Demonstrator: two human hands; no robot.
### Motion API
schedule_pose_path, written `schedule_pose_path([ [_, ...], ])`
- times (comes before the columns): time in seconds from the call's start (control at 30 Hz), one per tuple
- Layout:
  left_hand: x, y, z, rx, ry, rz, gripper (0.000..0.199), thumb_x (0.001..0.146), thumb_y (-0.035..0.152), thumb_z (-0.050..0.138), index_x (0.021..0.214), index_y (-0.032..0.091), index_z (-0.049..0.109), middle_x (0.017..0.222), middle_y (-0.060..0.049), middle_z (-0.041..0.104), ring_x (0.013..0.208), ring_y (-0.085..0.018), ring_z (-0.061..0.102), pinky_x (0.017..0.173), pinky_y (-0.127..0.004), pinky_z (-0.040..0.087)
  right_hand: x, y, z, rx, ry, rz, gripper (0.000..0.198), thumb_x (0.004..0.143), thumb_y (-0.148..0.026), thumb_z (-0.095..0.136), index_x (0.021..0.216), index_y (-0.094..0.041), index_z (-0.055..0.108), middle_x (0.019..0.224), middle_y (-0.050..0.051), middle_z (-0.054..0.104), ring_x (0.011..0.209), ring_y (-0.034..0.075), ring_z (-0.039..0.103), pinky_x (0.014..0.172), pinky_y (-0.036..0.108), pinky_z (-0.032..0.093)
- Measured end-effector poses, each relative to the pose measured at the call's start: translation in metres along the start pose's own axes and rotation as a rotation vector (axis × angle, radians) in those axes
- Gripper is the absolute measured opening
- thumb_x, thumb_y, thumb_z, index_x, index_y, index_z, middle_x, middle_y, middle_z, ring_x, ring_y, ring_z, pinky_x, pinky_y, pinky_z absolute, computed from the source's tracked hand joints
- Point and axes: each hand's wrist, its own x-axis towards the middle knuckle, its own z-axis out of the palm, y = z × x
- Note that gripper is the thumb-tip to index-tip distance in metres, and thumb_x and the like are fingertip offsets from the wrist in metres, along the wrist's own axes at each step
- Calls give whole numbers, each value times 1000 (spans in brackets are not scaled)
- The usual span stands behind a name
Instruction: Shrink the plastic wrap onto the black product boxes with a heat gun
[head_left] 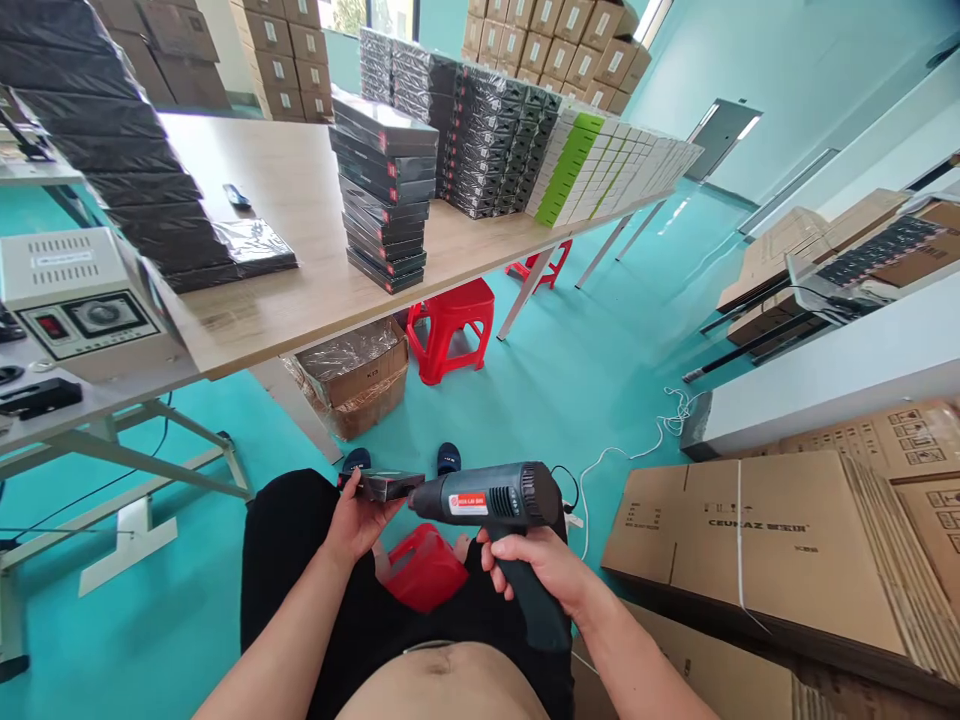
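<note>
My right hand (pixel 534 565) is wrapped round the handle of a dark heat gun (pixel 495 497) with a red and white label. Its nozzle points left, close to the end of a flat black box (pixel 386 484). That box rests in my left hand (pixel 358 525), gripped between thumb and fingers above my lap. Whether the nozzle touches the box I cannot tell. On the table edge ahead stands a stack of similar black boxes (pixel 386 200) with shiny film.
A wooden table (pixel 300 310) carries film-wrapped black stacks (pixel 487 140) and white boxes (pixel 592 165). A machine with a dial (pixel 90 300) stands left. Red stools (pixel 454 325) and an open carton (pixel 360 375) sit below. Flattened cartons (pixel 787 540) lie right; a white cable (pixel 622 455) crosses the floor.
</note>
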Motion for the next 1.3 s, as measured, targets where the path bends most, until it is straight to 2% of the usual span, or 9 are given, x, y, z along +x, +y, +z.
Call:
schedule_pose_path([
  [0.2,2,0,1,-33,12,-2,19,86,31,57,96,16,57,94,-11,68,88,-27,68,75,-47,57,-2,-1,17,0,41,-32,27,73,-28,64,93,-11,69,75,5,67,57,15,61,51,26,47],
  [0.3,3,1,1,-33,32,3,17,86,29,57,94,14,57,90,-11,68,83,-25,68,71,-41,58,0,-2,23,-45,-50,-21,27,71,-28,68,92,-11,69,73,6,67,57,15,60,53,28,48],
  [0.4,3,0,0,-23,29,30,18,87,32,57,93,15,56,90,-11,68,85,-27,68,75,-46,57,2,-4,24,-22,-9,-83,30,73,-30,67,98,-14,68,78,5,68,59,15,61,54,28,48],
  [0.47,3,0,-1,-16,31,9,24,87,37,57,94,15,56,94,-13,67,90,-30,67,78,-49,55,2,-5,21,-43,38,-68,27,73,-30,66,95,-14,68,74,4,67,57,15,60,53,27,48],
  [0.63,2,-1,-2,-42,24,3,27,87,39,55,98,14,55,95,-13,67,89,-29,68,72,-43,58,-2,-2,10,-64,-63,-17,26,71,-27,67,92,-11,68,76,6,67,57,15,61,51,27,48],
  [0.8,3,0,-2,-129,38,-51,40,85,43,57,113,15,52,109,-17,63,106,-35,62,83,-53,55,3,3,-8,95,135,-51,28,73,-30,65,95,-12,66,77,6,68,59,16,62,50,26,48],
  [1.0,4,2,-2,-142,52,-47,42,85,42,58,116,14,51,112,-18,62,110,-35,59,85,-52,54,5,9,-20,154,111,-37,29,72,-29,64,95,-11,65,77,7,68,58,15,61,48,26,48],
  [1.17,5,1,-5,-125,33,-50,40,85,42,58,113,13,52,110,-19,62,108,-35,60,85,-52,54,2,10,-10,123,108,-38,25,75,-26,61,94,-11,66,76,7,68,59,15,62,49,24,48],
  [1.3,6,1,-7,-78,41,-31,32,86,39,58,105,15,56,101,-15,66,90,-30,67,71,-45,59,3,9,9,75,-5,-21,26,74,-25,63,95,-10,67,77,7,68,58,15,62,50,25,48],
])
